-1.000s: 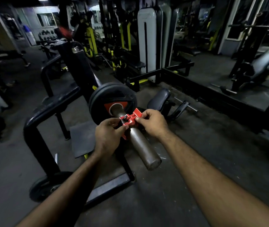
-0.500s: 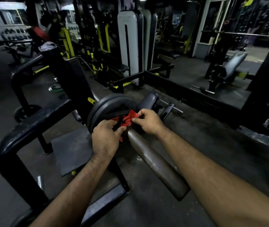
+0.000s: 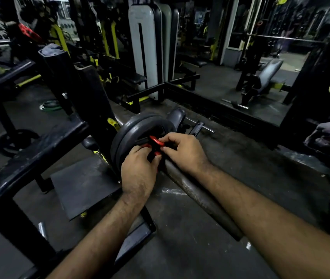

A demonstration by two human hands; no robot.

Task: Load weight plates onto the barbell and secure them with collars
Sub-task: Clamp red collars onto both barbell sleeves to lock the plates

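Observation:
A thick steel barbell sleeve [image 3: 198, 195] runs from the lower right up to two dark weight plates [image 3: 129, 135] stacked on it. A red collar [image 3: 155, 141] sits on the sleeve right against the outer plate. My left hand [image 3: 139, 171] grips the collar from the near left side. My right hand [image 3: 182, 152] pinches its top and right side. Most of the collar is hidden by my fingers, so I cannot tell if its lever is closed.
A black tubular machine frame [image 3: 29, 156] and a flat footplate [image 3: 83, 184] stand at the left. Another plate [image 3: 15, 141] rests on the floor far left. A grey padded machine [image 3: 150, 47] and a bench [image 3: 266, 77] are behind. A black column [image 3: 325, 77] rises at the right.
Both hands slid the red collar up the sleeve from its middle until it met the plates. My viewpoint came closer and shifted left, so the sleeve end now points lower right.

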